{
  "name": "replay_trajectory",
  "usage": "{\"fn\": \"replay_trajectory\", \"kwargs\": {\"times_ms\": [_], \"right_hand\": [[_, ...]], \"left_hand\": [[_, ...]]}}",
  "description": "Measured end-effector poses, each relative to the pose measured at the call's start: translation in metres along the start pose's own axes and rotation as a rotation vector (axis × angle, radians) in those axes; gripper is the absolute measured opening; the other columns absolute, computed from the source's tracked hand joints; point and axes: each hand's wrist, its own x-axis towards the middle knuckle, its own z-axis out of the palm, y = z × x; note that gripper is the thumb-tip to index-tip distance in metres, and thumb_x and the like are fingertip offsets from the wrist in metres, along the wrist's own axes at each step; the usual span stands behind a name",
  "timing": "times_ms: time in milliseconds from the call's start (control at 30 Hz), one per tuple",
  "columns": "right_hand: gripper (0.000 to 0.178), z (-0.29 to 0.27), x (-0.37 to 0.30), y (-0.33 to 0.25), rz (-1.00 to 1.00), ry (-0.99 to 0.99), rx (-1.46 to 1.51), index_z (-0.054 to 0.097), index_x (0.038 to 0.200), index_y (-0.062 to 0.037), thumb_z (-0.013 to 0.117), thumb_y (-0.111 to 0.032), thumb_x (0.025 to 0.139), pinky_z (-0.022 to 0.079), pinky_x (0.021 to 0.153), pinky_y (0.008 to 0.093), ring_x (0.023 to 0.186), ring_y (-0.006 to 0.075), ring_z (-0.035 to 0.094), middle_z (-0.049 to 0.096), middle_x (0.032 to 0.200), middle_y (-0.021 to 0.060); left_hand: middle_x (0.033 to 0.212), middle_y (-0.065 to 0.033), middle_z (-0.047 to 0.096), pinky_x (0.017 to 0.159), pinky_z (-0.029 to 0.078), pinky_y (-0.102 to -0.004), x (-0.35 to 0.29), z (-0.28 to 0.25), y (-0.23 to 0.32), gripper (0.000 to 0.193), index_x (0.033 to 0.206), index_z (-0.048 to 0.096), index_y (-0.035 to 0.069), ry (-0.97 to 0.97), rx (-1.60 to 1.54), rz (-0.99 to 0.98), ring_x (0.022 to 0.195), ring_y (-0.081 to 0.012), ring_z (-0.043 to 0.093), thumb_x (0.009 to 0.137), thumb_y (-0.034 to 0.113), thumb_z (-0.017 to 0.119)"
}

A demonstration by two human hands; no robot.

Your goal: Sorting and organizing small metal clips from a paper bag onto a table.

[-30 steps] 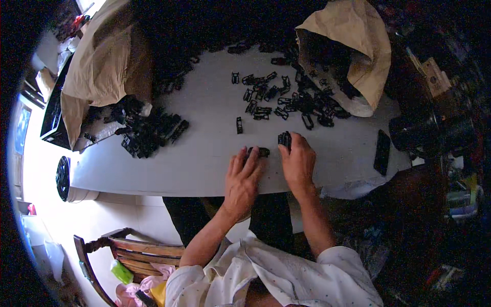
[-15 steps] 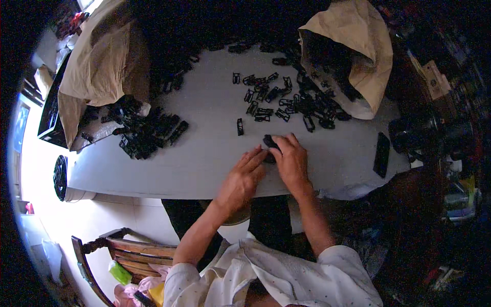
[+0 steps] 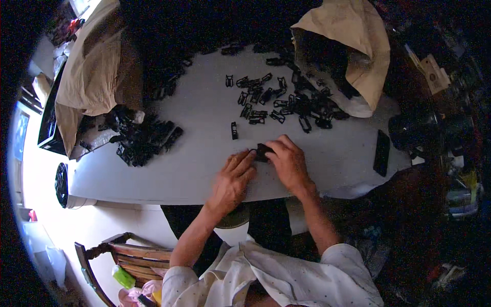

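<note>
Between my two hands is a small black plastic part (image 3: pixel 262 152), held just above or on the grey table near its front edge; I cannot tell which. My right hand (image 3: pixel 289 162) pinches its right side between thumb and fingers. Bent and close together, the fingers of my left hand (image 3: pixel 232 179) meet its left end, and the thumb is mostly hidden. A single black frame-like piece (image 3: pixel 235 130) lies just beyond my hands. Farther off, several similar openwork black pieces (image 3: pixel 258 97) are scattered and heaped.
An open brown paper sack (image 3: pixel 376 46) spills black pieces at the far right. Another brown sack (image 3: pixel 92 77) stands at the left beside a dark pile (image 3: pixel 146 138). A flat black bar (image 3: pixel 381 153) lies on the table's (image 3: pixel 199 123) right. A wooden chair (image 3: pixel 138 256) is at lower left.
My hands have drawn slightly apart, the left one shifting left and down. More of the black part now shows between the fingertips. The whole view has shifted a little.
</note>
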Motion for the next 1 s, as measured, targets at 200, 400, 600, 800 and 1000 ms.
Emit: {"fn": "replay_trajectory", "kwargs": {"times_ms": [200, 400, 600, 800, 1000], "right_hand": [[0.027, -0.008, 0.003, 0.015, 0.075, 0.113, -0.062, 0.057, 0.098, -0.0001, 0.065, -0.003, 0.073, 0.046, 0.069, 0.0382, 0.082, 0.0317, 0.057, 0.054, 0.091, 0.0128], [0.027, -0.009, 0.007, 0.017, 0.023, 0.093, -0.087, 0.056, 0.1, 0.0013, 0.063, -0.001, 0.074, 0.045, 0.069, 0.0388, 0.085, 0.0319, 0.055, 0.052, 0.093, 0.0149], [0.028, -0.008, 0.005, 0.015, 0.038, 0.096, 0.001, 0.056, 0.101, 0.0026, 0.063, 0.0, 0.075, 0.045, 0.07, 0.0384, 0.085, 0.0317, 0.055, 0.052, 0.093, 0.0147], [0.025, -0.001, 0.007, 0.005, -0.015, 0.026, 0.019, 0.057, 0.101, 0.0013, 0.062, -0.003, 0.076, 0.045, 0.069, 0.0377, 0.081, 0.0318, 0.056, 0.054, 0.092, 0.0143], [0.022, 0.008, -0.002, 0.004, -0.029, -0.008, 0.0, 0.057, 0.1, 0.001, 0.059, -0.001, 0.078, 0.046, 0.069, 0.0395, 0.081, 0.0334, 0.056, 0.054, 0.091, 0.0145]], "left_hand": [[0.123, -0.0142, 0.051, 0.095, 0.039, -0.0425, -0.005, 0.006, -0.009, 0.026, 0.088, 0.058, 0.003, -0.055, 0.001, 0.003, 0.114, -0.0361, 0.045, 0.062, 0.005, 0.062], [0.12, -0.0189, 0.05, 0.094, 0.039, -0.0435, -0.002, -0.002, -0.003, 0.021, 0.086, 0.055, -0.003, 0.01, -0.074, -0.022, 0.115, -0.0366, 0.045, 0.066, -0.005, 0.053], [0.125, -0.0181, 0.046, 0.088, 0.043, -0.0426, -0.022, -0.003, -0.003, 0.039, 0.1, 0.056, 0.002, 0.048, 0.014, -0.056, 0.11, -0.0365, 0.047, 0.062, -0.003, 0.055], [0.122, -0.0168, 0.047, 0.082, 0.046, -0.0404, -0.025, 0.004, 0.002, 0.049, 0.109, 0.055, 0.004, 0.013, 0.002, -0.13, 0.104, -0.0342, 0.05, 0.061, -0.005, 0.053], [0.118, -0.0186, 0.047, 0.077, 0.048, -0.0399, -0.023, 0.004, 0.006, 0.049, 0.11, 0.055, 0.005, 0.037, 0.005, -0.096, 0.097, -0.0355, 0.052, 0.063, -0.005, 0.052]]}}
